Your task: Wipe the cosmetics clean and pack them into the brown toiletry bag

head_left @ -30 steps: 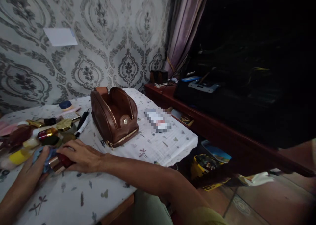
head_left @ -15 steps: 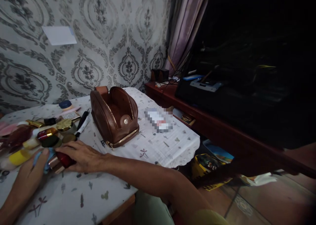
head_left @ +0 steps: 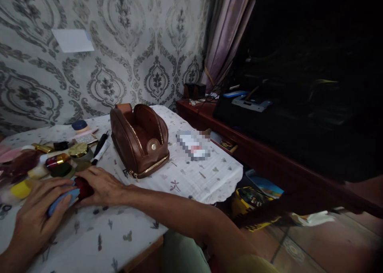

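Wrapped in my left hand (head_left: 42, 207) is a blue cloth (head_left: 63, 200), pressed against one end of a dark red bottle (head_left: 83, 188). My right hand (head_left: 103, 187) closes around the bottle's other end, just above the tablecloth. The cloth and my left fingers cover most of the bottle's rose-gold part. Just beyond my hands lies a crowd of cosmetics, among them a gold-lidded jar (head_left: 79, 150), a red and gold bottle (head_left: 58, 160) and a yellow-capped container (head_left: 20, 190). To the right of them a brown toiletry bag (head_left: 140, 143) stands unzipped, with its mouth open.
A pixelated flat item (head_left: 193, 146) lies right of the bag on the patterned white tablecloth (head_left: 131, 233). A blue-lidded jar (head_left: 79, 126) is at the back left. Beside the table runs a dark red wooden desk (head_left: 251, 153), with a yellow bag (head_left: 249, 209) below it.
My left hand has turned and shifted so that the blue cloth now wraps the rose-gold end of the bottle. My right hand keeps its grip nearly in place.
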Action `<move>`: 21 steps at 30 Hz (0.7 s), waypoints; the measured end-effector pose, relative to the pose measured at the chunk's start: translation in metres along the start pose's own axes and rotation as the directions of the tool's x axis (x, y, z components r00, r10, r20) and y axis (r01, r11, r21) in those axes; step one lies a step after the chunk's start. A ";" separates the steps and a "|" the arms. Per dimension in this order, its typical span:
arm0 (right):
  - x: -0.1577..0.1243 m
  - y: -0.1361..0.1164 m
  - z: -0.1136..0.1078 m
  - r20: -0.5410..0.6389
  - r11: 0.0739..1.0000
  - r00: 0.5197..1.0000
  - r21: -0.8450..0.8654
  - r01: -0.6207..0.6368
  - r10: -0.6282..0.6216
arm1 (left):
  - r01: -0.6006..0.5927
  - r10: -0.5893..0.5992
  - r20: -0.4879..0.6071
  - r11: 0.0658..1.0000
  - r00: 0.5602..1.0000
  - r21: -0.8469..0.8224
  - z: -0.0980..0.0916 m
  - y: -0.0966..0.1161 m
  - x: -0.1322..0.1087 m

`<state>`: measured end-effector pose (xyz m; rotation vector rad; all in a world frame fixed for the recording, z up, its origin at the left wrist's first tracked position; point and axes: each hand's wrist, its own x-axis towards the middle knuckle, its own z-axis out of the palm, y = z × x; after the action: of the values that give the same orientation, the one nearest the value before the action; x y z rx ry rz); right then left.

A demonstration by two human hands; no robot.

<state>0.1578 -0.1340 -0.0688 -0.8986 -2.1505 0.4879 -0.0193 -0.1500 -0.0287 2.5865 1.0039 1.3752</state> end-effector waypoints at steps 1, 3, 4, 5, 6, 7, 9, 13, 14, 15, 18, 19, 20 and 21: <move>0.000 0.001 0.001 -0.009 1.000 1.000 0.004 -0.004 0.004 | -0.006 0.006 0.004 1.000 1.000 0.013 0.000 -0.002 0.000; 0.001 0.002 0.003 -0.010 1.000 1.000 0.007 0.002 -0.002 | 0.049 -0.050 0.005 0.998 0.999 0.048 0.000 -0.006 0.000; 0.002 0.003 0.004 -0.006 1.000 1.000 0.013 0.010 -0.010 | 0.103 -0.104 0.007 0.993 0.995 0.057 0.000 -0.008 0.000; 0.003 0.005 0.004 -0.002 1.000 1.000 0.024 0.020 -0.020 | 0.164 -0.165 0.017 0.985 0.986 0.060 0.000 -0.010 0.000; 0.004 0.006 0.005 0.002 0.999 1.000 0.041 0.030 -0.030 | 0.228 -0.230 0.034 0.972 0.973 0.053 -0.001 -0.010 0.000; 0.004 0.007 0.006 0.004 0.997 0.999 0.062 0.039 -0.039 | 0.291 -0.292 0.052 0.956 0.955 0.040 -0.001 -0.011 0.001; 0.004 0.008 0.006 -0.009 0.994 0.999 0.103 0.035 -0.035 | 0.407 -0.406 0.084 0.914 0.910 0.011 -0.002 -0.010 0.003; 0.001 0.005 0.002 -0.045 0.984 0.998 0.173 0.038 -0.031 | 0.515 -0.515 0.026 0.857 0.857 -0.015 0.001 -0.013 0.004; 0.000 0.004 0.001 -0.057 0.982 0.998 0.183 0.039 -0.029 | 0.523 -0.523 0.016 0.852 0.852 -0.028 0.003 -0.016 0.003; 0.000 0.004 -0.001 -0.053 0.981 0.998 0.191 0.041 -0.031 | 0.530 -0.530 0.015 0.847 0.848 -0.045 0.004 -0.018 0.002; 0.000 0.003 -0.003 -0.058 0.977 0.998 0.212 0.035 -0.023 | 0.533 -0.531 0.057 0.834 0.846 -0.146 0.008 -0.028 -0.002; 0.000 0.003 -0.003 -0.063 0.977 0.998 0.213 0.033 -0.020 | 0.535 -0.533 0.059 0.829 0.844 -0.165 0.008 -0.030 -0.003; 0.000 0.003 -0.003 -0.066 0.976 0.998 0.215 0.031 -0.017 | 0.528 -0.527 0.058 0.831 0.848 -0.173 0.008 -0.032 -0.003; 0.000 0.003 -0.003 -0.067 0.976 0.998 0.214 0.029 -0.015 | 0.517 -0.516 0.051 0.839 0.855 -0.171 0.007 -0.033 -0.004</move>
<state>0.1610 -0.1318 -0.0684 -0.7594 -2.0017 0.6573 -0.0328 -0.1241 -0.0466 1.9728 1.3738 1.2400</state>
